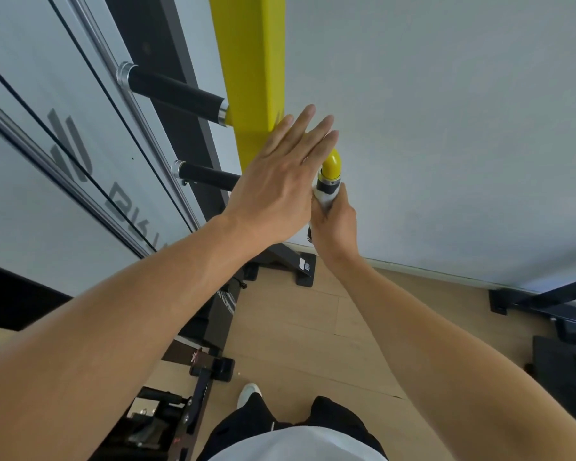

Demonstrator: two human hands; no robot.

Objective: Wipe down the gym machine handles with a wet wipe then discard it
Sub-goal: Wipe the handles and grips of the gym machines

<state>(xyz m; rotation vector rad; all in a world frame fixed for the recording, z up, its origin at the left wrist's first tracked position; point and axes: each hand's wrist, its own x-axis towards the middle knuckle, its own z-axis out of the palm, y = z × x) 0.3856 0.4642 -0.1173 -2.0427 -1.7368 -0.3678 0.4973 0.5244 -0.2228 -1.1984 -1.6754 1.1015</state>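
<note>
A yellow machine arm point(250, 61) runs down the middle of the view and ends in a curved yellow tube with a black handle point(324, 187). My right hand point(336, 224) is wrapped around that handle, with a white wet wipe point(324, 198) pressed between palm and grip. My left hand point(280, 181) is flat with straight fingers, resting against the lower end of the yellow arm, just left of the wiped handle. Two more black handles point(177, 93) point(210, 176) with chrome end caps stick out to the left of the arm.
A dark machine upright point(167, 61) and chrome guide rods point(47, 161) stand at the left. A black machine base point(300, 267) sits on the wooden floor point(296, 327) by a light wall point(446, 128). More black equipment point(562, 344) lies at the right.
</note>
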